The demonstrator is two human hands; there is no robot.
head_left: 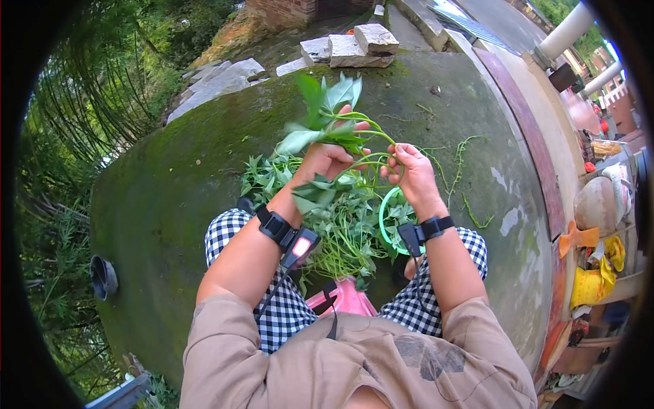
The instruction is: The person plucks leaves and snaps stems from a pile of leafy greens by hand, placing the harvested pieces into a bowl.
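Note:
A small bunch of leafy green stems (354, 133), resembling sweet potato greens, is raised in front of me between both hands. My left hand (328, 157) is closed round the stems near the leaves. At their other end, my right hand (413, 172) pinches the curved stems between thumb and fingers. Below the hands, a heap of the same greens (344, 235) lies between my knees. A round, pale green rim (383, 219) shows under my right wrist, partly covered by leaves. Pink plastic (349, 294) lies at the near end of the heap.
Mossy concrete ground (191, 180) surrounds me. Stripped stems (458, 167) lie to the right. Stone blocks (361, 49) stand ahead, and a dark bucket (103, 277) lies at the left. Along the right edge are an orange stool (578, 238) and a yellow bag (591, 285).

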